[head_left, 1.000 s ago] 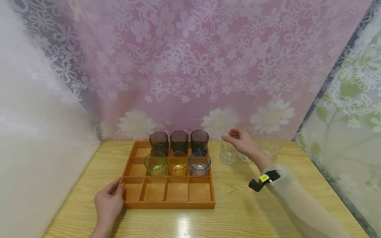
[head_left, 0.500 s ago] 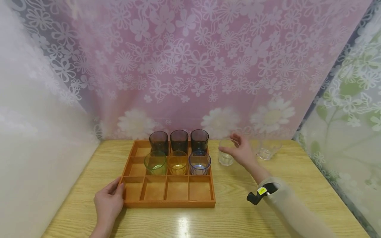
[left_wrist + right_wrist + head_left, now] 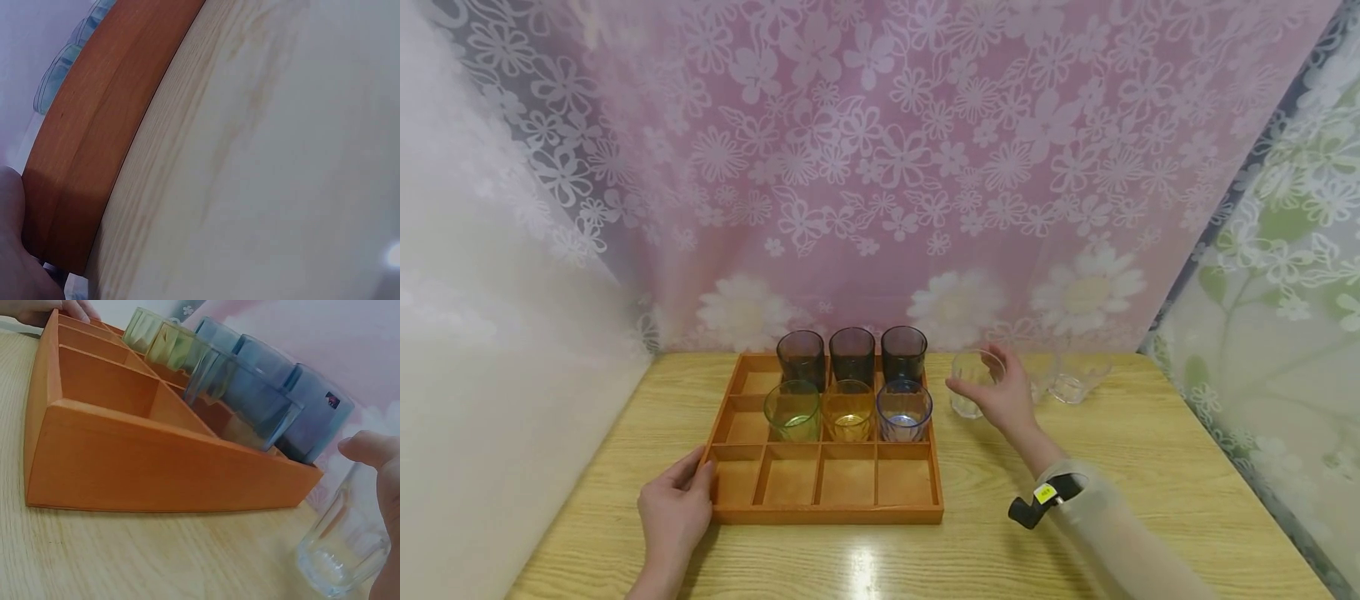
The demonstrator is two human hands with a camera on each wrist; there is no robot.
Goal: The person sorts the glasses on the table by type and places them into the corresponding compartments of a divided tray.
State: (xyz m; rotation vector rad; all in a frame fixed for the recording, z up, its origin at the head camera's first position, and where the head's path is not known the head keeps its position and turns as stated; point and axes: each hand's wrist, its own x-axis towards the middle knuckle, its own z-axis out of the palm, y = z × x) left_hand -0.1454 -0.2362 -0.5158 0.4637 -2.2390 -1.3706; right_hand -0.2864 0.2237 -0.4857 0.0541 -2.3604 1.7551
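My left hand [image 3: 675, 504] grips the front left corner of an orange-brown wooden compartment tray [image 3: 827, 517], thumb on its rim. The fingers below it are partly hidden. To the right of the tray, my right hand [image 3: 1003, 392] holds a clear drinking glass [image 3: 334, 556] between thumb and fingers, its far side covered by the hand. Three dark grey glasses [image 3: 852, 357] stand in the tray's back row. In the middle row are a green glass [image 3: 792, 412], a yellow glass [image 3: 847, 414] and a blue glass [image 3: 904, 414].
More clear glassware [image 3: 1069, 385] stands behind and right of my right hand, faint against the curtain [image 3: 880, 208] at the table's back edge. The wood-grain table [image 3: 1000, 517] runs in front of and beside the tray.
My right hand has come down around the clear glass, and both have shifted slightly left toward the tray. My left hand and the tray have kept their place.
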